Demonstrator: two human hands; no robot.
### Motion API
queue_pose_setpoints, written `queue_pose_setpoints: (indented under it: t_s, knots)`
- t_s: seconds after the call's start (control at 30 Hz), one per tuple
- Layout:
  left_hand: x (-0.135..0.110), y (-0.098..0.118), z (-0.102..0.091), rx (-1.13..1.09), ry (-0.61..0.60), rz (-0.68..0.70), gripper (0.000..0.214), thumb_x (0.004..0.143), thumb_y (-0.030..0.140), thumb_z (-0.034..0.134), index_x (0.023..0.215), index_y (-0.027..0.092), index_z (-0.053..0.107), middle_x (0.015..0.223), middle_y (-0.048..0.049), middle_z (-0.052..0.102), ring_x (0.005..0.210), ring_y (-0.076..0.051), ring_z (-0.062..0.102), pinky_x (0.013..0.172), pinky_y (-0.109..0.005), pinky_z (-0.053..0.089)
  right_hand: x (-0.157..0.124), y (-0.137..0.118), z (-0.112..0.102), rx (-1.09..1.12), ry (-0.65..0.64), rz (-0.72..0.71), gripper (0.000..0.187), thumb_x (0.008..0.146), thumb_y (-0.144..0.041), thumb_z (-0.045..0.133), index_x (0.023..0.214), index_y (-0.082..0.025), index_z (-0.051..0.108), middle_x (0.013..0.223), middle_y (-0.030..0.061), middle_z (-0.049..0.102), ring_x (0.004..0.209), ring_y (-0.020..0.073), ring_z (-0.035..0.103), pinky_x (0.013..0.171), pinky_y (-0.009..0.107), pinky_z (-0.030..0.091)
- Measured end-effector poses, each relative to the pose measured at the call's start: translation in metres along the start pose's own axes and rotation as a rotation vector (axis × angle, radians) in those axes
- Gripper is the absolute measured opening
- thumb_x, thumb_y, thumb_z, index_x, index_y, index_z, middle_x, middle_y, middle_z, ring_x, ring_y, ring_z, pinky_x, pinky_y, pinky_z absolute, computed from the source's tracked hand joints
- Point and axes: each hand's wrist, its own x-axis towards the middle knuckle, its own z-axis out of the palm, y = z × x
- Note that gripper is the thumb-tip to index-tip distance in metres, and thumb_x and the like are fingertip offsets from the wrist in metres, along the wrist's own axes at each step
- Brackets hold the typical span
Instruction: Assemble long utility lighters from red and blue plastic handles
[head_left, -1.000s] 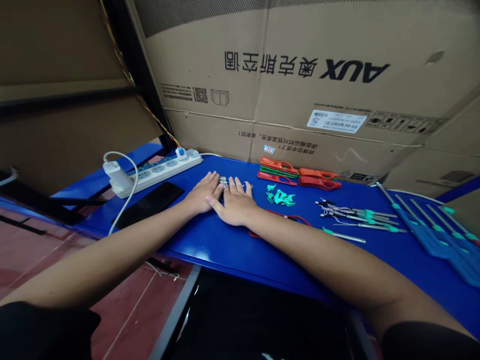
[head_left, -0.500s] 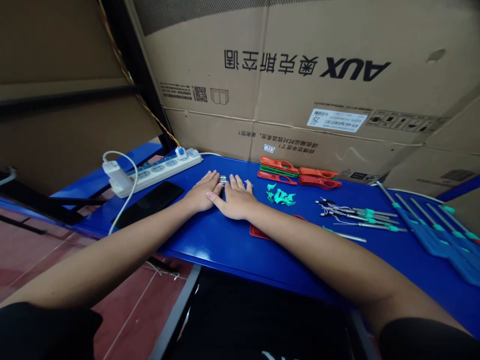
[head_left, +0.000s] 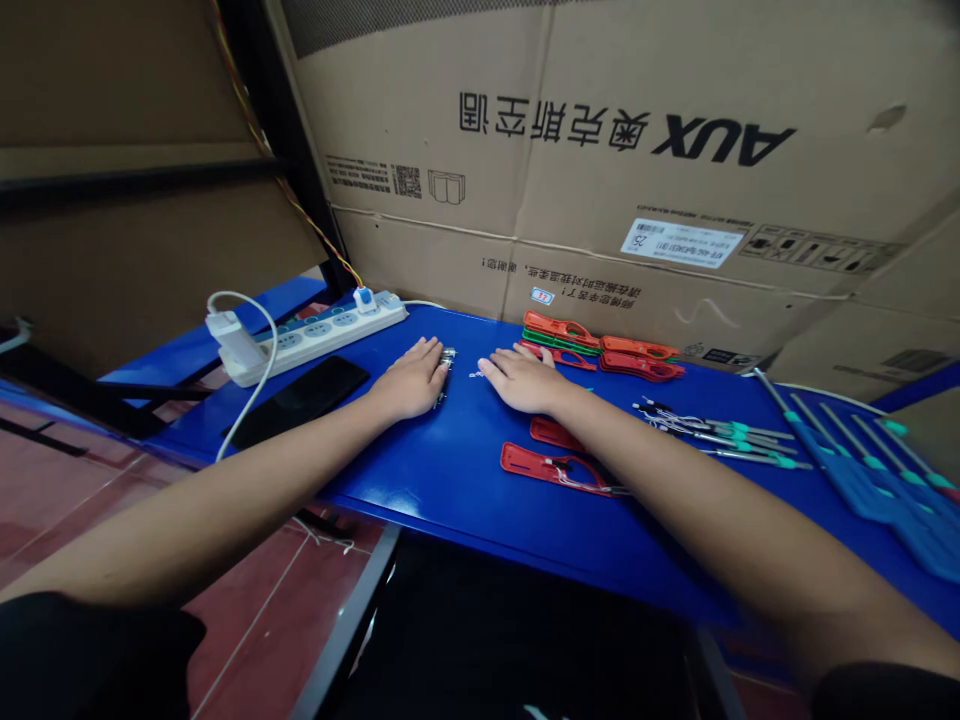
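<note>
My left hand (head_left: 411, 382) lies palm down on the blue table, fingers stretched out. Small silvery metal pieces (head_left: 448, 357) show along its right edge, partly under it. My right hand (head_left: 523, 378) is also palm down, fingers extended, with a few tiny whitish pieces (head_left: 475, 375) by its thumb tip. Just beyond its fingertips lies a stack of red, orange and green plastic casings (head_left: 559, 328). Below the right wrist are red casings (head_left: 525, 458), one with white wires across its opening. Whatever lies beneath the right palm is hidden.
A white power strip (head_left: 319, 345) with a plugged-in charger and a black phone (head_left: 300, 400) lie left. At right are metal rods with green collars and wires (head_left: 742, 437) and a blue rack (head_left: 862, 475) of similar rods. A cardboard sheet (head_left: 585, 190) stands behind.
My right hand has slid right, away from the left hand, and now covers where the small green pieces lay. The left hand stays about where it was. More of the red casings shows.
</note>
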Motion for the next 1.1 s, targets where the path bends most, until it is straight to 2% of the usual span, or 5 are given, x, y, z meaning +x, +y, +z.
queue_pose_setpoints:
  t_s: [0.27,0.5,0.8,0.93,1.1]
  knots:
    - [0.006,0.001,-0.001,0.013,-0.007,-0.022,0.064,0.101,0.040,0.025,0.155,0.006,0.034,0.163,-0.0151,0.027,0.154,-0.029,0.018,0.126,-0.045,0.020,-0.011,0.000,0.014,-0.046,0.051,-0.178,0.072,0.100,-0.065,0.019,0.149,-0.021,0.048,0.159,0.0079,0.040,0.150,0.0340,0.026,0.120,0.063,0.004]
    - [0.010,0.004,-0.007,0.013,-0.014,-0.039,0.062,0.102,0.040,0.021,0.154,0.010,0.035,0.163,-0.0139,0.028,0.154,-0.028,0.020,0.124,-0.049,0.021,-0.015,0.003,-0.004,-0.174,0.322,-0.300,0.042,0.103,-0.034,0.036,0.123,-0.018,0.068,0.130,0.0116,0.068,0.123,0.0280,0.055,0.109,0.048,0.032]
    - [0.007,0.005,-0.014,-0.004,0.034,-0.035,0.062,0.102,0.039,0.022,0.154,0.007,0.033,0.161,-0.0180,0.032,0.153,-0.031,0.023,0.123,-0.053,0.022,-0.091,0.086,-0.048,-0.186,0.387,-0.325,0.034,0.098,-0.032,0.042,0.090,-0.017,0.072,0.091,0.0103,0.073,0.087,0.0238,0.062,0.082,0.039,0.044]
    - [-0.004,0.046,-0.040,-0.013,0.232,0.240,0.052,0.102,0.043,0.028,0.135,0.016,0.057,0.143,-0.0148,0.053,0.135,-0.032,0.045,0.114,-0.050,0.035,-0.144,0.126,-0.054,-0.060,0.091,-0.314,0.029,0.095,-0.034,0.047,0.086,-0.020,0.071,0.086,0.0076,0.072,0.077,0.0197,0.063,0.070,0.033,0.045]
    - [-0.009,0.130,-0.046,-0.087,-0.111,0.762,0.026,0.097,0.033,0.050,0.105,0.019,0.071,0.100,-0.0066,0.070,0.094,-0.020,0.064,0.087,-0.033,0.049,-0.172,0.134,-0.046,0.081,0.088,-0.250,0.023,0.094,-0.036,0.054,0.093,-0.022,0.073,0.090,0.0053,0.072,0.077,0.0172,0.064,0.071,0.031,0.046]
